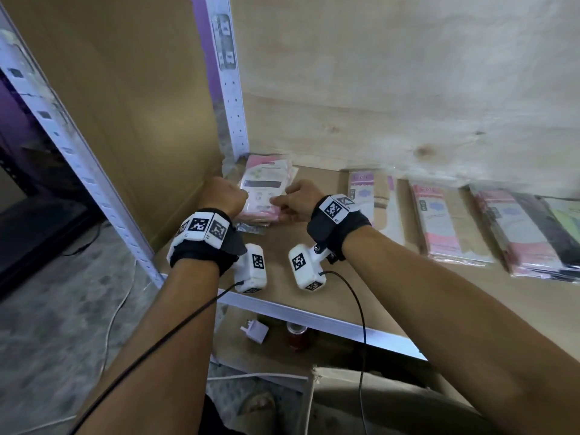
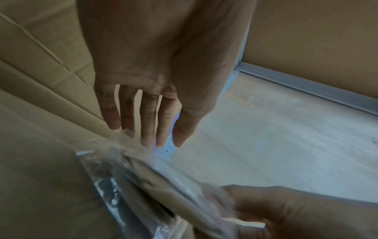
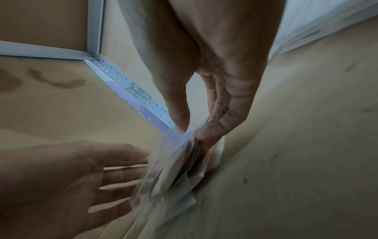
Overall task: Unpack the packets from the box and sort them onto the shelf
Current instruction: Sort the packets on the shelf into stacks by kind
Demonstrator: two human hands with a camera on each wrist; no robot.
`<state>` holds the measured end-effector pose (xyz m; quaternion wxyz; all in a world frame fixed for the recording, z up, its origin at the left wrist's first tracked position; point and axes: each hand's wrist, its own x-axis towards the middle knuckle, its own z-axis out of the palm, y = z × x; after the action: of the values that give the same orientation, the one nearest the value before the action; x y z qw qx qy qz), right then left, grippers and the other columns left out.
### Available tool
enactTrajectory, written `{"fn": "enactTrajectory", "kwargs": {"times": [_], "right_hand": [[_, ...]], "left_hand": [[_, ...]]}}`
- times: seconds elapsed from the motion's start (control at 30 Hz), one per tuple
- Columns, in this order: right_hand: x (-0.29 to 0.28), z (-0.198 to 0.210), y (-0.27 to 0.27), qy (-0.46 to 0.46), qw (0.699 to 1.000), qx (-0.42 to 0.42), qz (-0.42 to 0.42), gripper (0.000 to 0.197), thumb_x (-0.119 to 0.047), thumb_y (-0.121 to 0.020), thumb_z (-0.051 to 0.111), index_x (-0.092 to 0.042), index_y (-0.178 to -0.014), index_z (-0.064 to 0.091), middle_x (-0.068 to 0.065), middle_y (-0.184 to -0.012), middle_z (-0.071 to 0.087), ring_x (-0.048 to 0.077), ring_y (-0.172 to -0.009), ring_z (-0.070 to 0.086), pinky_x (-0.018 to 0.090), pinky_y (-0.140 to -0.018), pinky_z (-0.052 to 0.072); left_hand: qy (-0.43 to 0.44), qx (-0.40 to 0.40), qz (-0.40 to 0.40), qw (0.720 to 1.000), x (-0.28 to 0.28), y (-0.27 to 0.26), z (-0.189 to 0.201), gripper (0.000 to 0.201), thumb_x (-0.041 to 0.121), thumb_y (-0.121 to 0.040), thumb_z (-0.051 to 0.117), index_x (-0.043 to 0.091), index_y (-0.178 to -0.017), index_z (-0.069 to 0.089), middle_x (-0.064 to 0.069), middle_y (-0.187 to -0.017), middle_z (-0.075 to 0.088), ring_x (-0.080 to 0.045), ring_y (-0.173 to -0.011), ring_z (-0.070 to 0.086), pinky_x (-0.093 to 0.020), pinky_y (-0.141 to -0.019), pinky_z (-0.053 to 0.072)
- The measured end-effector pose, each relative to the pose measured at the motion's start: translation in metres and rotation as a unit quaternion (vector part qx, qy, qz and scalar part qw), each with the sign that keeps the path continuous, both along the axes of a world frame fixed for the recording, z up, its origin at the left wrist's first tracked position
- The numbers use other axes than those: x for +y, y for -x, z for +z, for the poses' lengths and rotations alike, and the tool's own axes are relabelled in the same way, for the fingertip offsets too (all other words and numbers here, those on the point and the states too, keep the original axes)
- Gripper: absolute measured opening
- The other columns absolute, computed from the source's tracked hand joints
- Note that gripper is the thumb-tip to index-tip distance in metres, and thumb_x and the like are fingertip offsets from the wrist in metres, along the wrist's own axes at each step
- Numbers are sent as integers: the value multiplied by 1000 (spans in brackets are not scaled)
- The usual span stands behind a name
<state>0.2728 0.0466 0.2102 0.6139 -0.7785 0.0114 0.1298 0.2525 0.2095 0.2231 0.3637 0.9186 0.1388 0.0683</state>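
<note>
Packet stack lies lengthwise, seemingly back-pointing.

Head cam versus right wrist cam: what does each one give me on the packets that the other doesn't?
Only the head view shows the other packet piles lined up along the shelf board, and the plug and can on the level below.

Only the right wrist view shows the grip: the right hand pinches the clear wrapper edge of the corner stack between thumb and fingers, while the left hand has straight fingers against its side.

Both show the hands on that stack beside the slotted upright.
</note>
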Motion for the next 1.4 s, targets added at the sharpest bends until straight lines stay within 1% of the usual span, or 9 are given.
{"fn": "enactTrajectory", "kwargs": {"times": [0.07,0.3,0.47,0.6,0.73,0.93,1.07,1.17,1.4], "right_hand": [[-6,1,3,49,998,-14,23,14,-2,-86,71,-8,-82,59,11,-80,61,23,-66,59,35,-67,53],[-46,20,23,7,1000,-2,9,17,-5,-85,70,-9,-77,56,14,-76,50,20,-57,45,26,-51,40],[-85,55,49,62,990,-124,16,17,-9,-83,72,-10,-100,73,3,-83,70,5,-65,62,17,-55,47],[-115,82,72,123,965,-226,44,18,-7,-82,71,-15,-97,73,-10,-71,64,-3,-46,57,11,-49,45],[-142,92,94,218,930,-289,62,23,-12,-78,75,-19,-100,73,-4,-87,64,10,-77,61,21,-71,48],[-204,73,114,257,930,-263,23,35,-37,-77,80,-24,-107,71,-17,-96,56,-1,-89,55,14,-76,43],[-253,52,117,177,958,-206,-97,35,-42,-80,76,-24,-109,67,-6,-104,65,8,-93,61,19,-76,46],[-278,36,123,15,994,-95,-50,43,-44,-77,78,-17,-109,68,9,-99,73,17,-82,69,28,-67,54],[-306,10,137,-76,996,-51,-19,14,-16,-86,72,-17,-100,73,10,-84,68,16,-58,58,22,-41,44]], "left_hand": [[-1,13,2,1000,-1,3,-2,25,10,-88,55,-7,-97,72,-14,-87,69,-25,-76,60,-30,-71,47],[112,10,-40,993,-17,9,0,29,22,-92,63,-4,-105,70,-17,-99,73,-32,-86,69,-41,-89,57],[354,47,-89,930,-53,24,18,47,53,-89,64,6,-97,64,-11,-94,72,-19,-64,71,-24,-54,57],[478,50,-157,863,-85,30,34,78,70,-74,69,2,-112,60,-17,-110,69,-30,-90,76,-31,-67,61],[551,37,-179,815,-113,33,44,63,53,-81,74,0,-113,63,-19,-109,74,-27,-96,75,-29,-71,61],[541,43,-187,819,-154,38,32,24,7,-95,61,-1,-118,59,-23,-110,72,-23,-90,75,-27,-65,61],[533,81,-235,809,-173,42,25,28,9,-95,61,1,-122,58,-23,-117,70,-27,-103,71,-31,-74,63],[528,128,-279,792,-188,47,22,25,12,-94,62,4,-117,61,-20,-115,71,-24,-98,73,-28,-70,62],[493,50,-228,838,-201,31,11,24,26,-91,69,16,-112,68,-4,-99,78,-13,-88,73,-24,-72,60]]}}
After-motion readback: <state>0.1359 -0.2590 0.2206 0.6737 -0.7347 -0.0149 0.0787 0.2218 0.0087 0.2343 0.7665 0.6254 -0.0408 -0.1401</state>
